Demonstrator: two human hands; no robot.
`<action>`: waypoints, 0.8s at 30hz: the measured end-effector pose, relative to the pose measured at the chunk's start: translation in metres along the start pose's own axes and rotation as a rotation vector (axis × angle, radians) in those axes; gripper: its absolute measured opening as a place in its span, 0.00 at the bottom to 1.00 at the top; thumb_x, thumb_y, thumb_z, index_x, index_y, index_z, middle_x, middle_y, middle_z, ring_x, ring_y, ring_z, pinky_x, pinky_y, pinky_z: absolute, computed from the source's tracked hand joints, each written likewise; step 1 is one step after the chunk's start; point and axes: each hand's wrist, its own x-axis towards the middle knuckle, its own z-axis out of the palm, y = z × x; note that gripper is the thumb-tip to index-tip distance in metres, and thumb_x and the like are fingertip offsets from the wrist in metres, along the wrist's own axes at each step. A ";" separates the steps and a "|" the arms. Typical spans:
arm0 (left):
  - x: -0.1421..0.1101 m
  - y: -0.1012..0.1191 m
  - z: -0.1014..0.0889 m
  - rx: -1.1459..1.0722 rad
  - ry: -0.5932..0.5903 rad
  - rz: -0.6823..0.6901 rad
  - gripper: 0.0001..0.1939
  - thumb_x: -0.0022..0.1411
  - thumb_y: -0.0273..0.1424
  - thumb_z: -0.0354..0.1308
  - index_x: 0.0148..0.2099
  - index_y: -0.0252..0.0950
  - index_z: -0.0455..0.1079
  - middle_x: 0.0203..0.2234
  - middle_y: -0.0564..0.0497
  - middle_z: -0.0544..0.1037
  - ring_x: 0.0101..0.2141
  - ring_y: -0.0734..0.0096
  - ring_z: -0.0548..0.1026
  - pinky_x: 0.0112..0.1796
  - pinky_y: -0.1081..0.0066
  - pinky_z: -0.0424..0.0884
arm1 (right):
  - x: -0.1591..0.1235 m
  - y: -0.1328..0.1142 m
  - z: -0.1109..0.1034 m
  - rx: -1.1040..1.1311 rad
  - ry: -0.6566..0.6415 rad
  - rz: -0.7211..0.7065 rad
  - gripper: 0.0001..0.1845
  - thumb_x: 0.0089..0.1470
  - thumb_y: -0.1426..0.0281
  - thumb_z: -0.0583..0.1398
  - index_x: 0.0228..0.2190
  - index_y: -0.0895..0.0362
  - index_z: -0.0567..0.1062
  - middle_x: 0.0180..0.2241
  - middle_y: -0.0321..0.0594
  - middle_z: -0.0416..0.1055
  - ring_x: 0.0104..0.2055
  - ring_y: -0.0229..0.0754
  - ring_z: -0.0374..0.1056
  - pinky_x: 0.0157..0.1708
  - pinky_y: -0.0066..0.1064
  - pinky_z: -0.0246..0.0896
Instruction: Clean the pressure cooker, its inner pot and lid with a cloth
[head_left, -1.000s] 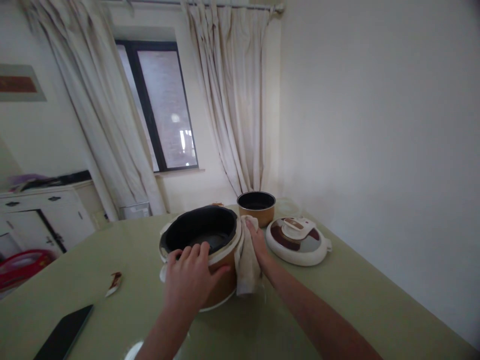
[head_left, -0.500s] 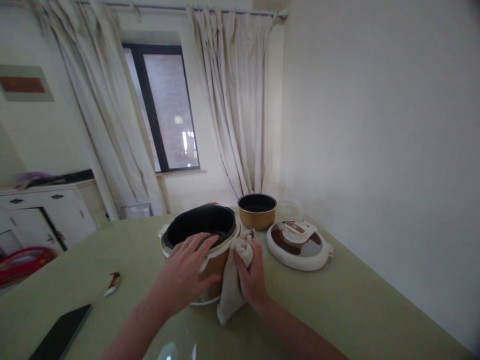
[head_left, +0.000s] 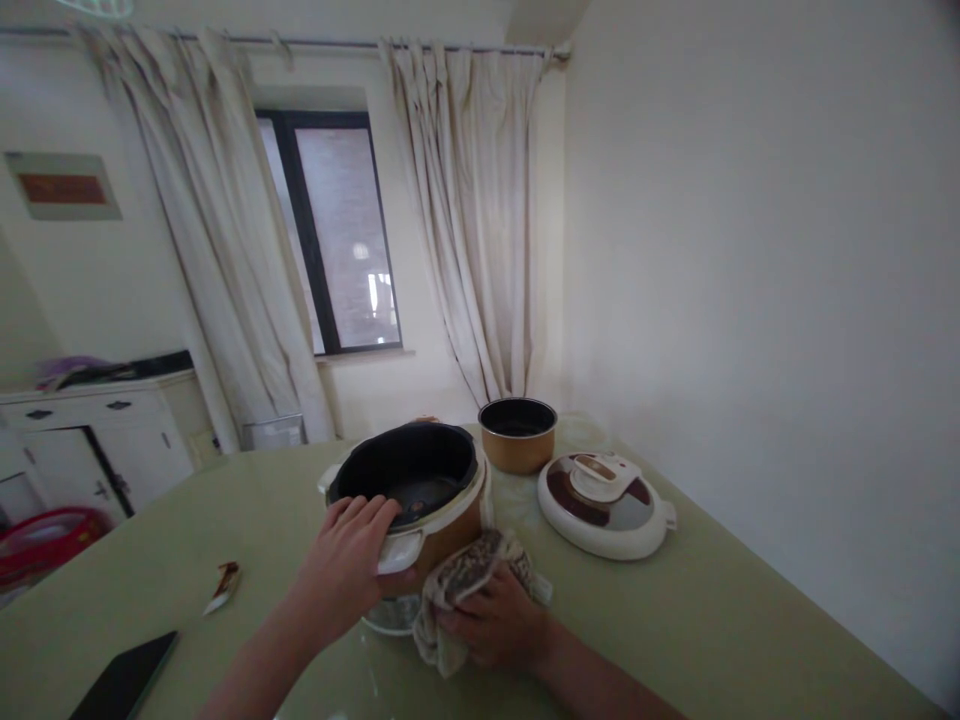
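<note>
An electric pressure cooker body, brown and white with a black inside, stands lidless on the table and looks slightly tilted. My left hand grips its near rim, the fingers hooked over the edge beside the white side handle. A patterned cloth is bunched in my right hand, against the lower right of the cooker's outer wall. The fingertips of my right hand are partly hidden in the folds. To the right lies the cooker's white and brown lid; behind is the gold inner pot.
The green tabletop also holds a dark phone or tablet and a small white and brown object at the left. A wall borders the table's right side. A red basin stands beyond the left edge.
My left hand has closed on the cooker's rim, where it was spread before. My right hand has moved the cloth down from near the rim onto the lower outer wall. The view has tipped up slightly.
</note>
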 end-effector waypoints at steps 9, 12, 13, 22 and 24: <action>0.009 0.062 0.007 -0.126 0.064 -0.093 0.35 0.61 0.34 0.71 0.68 0.39 0.66 0.55 0.41 0.81 0.54 0.47 0.79 0.56 0.48 0.65 | 0.059 0.026 -0.071 0.294 0.288 0.411 0.20 0.54 0.62 0.63 0.48 0.52 0.76 0.50 0.47 0.70 0.54 0.57 0.70 0.54 0.51 0.68; 0.004 0.042 0.007 -0.177 0.131 0.038 0.44 0.60 0.36 0.73 0.73 0.42 0.60 0.63 0.41 0.77 0.60 0.48 0.76 0.59 0.51 0.67 | 0.068 0.029 -0.089 0.338 0.342 0.593 0.14 0.59 0.67 0.58 0.47 0.52 0.75 0.50 0.46 0.72 0.54 0.54 0.70 0.55 0.48 0.67; 0.001 0.033 0.007 -0.163 0.150 0.071 0.41 0.59 0.37 0.73 0.71 0.43 0.63 0.63 0.41 0.77 0.61 0.47 0.75 0.61 0.51 0.66 | 0.074 0.028 -0.093 0.333 0.339 0.628 0.13 0.60 0.68 0.58 0.47 0.52 0.75 0.50 0.46 0.73 0.54 0.53 0.70 0.55 0.47 0.67; -0.007 0.001 0.009 -0.032 0.141 0.066 0.20 0.55 0.27 0.60 0.51 0.42 0.75 0.47 0.43 0.82 0.52 0.47 0.77 0.60 0.49 0.68 | 0.165 -0.025 -0.085 -0.028 -0.298 0.179 0.28 0.52 0.52 0.70 0.47 0.57 0.74 0.48 0.47 0.77 0.49 0.56 0.68 0.51 0.50 0.64; -0.006 -0.001 0.012 -0.042 0.159 0.098 0.19 0.58 0.28 0.57 0.51 0.43 0.75 0.47 0.44 0.82 0.50 0.49 0.77 0.59 0.51 0.68 | 0.176 -0.030 -0.082 -0.042 -0.333 0.093 0.30 0.52 0.49 0.71 0.46 0.57 0.75 0.48 0.47 0.77 0.48 0.55 0.68 0.51 0.48 0.64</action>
